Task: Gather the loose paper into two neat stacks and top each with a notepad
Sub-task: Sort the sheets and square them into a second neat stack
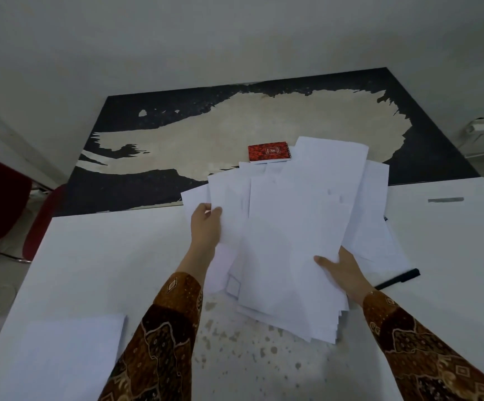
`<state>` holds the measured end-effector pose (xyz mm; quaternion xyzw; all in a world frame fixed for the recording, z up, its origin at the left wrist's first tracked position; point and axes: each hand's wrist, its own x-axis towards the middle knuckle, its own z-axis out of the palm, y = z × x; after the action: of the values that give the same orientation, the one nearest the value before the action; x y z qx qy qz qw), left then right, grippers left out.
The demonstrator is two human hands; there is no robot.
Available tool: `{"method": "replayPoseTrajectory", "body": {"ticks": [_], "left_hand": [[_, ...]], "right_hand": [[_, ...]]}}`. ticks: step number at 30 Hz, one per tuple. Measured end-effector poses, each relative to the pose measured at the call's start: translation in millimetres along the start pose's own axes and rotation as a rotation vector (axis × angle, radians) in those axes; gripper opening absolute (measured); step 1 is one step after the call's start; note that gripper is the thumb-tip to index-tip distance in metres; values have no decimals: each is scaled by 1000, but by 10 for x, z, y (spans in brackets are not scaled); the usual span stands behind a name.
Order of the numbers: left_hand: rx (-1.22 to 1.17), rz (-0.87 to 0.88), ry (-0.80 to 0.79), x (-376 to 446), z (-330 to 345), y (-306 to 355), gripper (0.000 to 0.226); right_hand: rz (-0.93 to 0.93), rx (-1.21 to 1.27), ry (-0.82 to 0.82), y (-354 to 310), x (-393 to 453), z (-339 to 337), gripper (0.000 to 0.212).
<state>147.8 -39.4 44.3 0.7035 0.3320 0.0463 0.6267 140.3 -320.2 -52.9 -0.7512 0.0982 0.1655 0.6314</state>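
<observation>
A big untidy bundle of white paper sheets (293, 233) fans out over the middle of the white table (119, 256). My left hand (206, 224) grips the bundle's left edge, thumb on top. My right hand (343, 270) holds its lower right side, thumb pressed on the sheets. A small red patterned notepad (269, 153) lies beyond the sheets on the worn black table. A neat white paper stack (70, 351) rests at the near left of the white table. More loose sheets (376, 204) lie under the bundle on the right.
A black pen (400, 278) lies right of my right hand, partly under paper. A grey strip (445, 200) marks the white table's far right. A red chair (0, 198) stands at the left. The black table (177, 131) has a peeled pale centre.
</observation>
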Motion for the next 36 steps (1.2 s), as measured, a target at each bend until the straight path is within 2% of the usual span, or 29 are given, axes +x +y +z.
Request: {"method": "replayPoseTrajectory", "body": {"ticks": [6, 9, 13, 17, 19, 22, 24, 26, 28, 31, 33, 36], "left_hand": [[-97, 144, -62, -470, -235, 486, 9], [-198, 212, -121, -724, -370, 584, 8], [-284, 162, -140, -936, -518, 400, 13], [-106, 33, -94, -1039, -523, -232, 21], [28, -28, -101, -1092, -486, -626, 23], [245, -62, -132, -1173, -414, -1084, 26], [358, -58, -140, -1187, -386, -1242, 33], [418, -22, -121, -1169, -391, -1267, 35], [444, 6, -102, -1102, -402, -1253, 35], [483, 70, -81, -987, -415, -1210, 32], [521, 102, 13, -855, -446, -1193, 35], [689, -1, 114, -608, -477, -1154, 48]], "right_hand": [[29, 5, 33, -27, -74, 68, 48], [55, 0, 16, -34, -150, 89, 46], [113, 40, -16, -11, -323, 125, 37], [218, 80, -8, 112, -458, 146, 24], [258, 91, -28, 157, -487, 159, 44], [223, 103, -40, 82, -615, 208, 49], [180, 115, -38, 96, -666, 222, 60], [189, 230, -34, 98, -682, 207, 69], [207, 301, -8, 66, -692, 211, 55], [80, 77, -23, 144, -704, 212, 47], [27, -22, -15, 225, -695, 221, 38], [46, -9, 4, 238, -665, 225, 32]]}}
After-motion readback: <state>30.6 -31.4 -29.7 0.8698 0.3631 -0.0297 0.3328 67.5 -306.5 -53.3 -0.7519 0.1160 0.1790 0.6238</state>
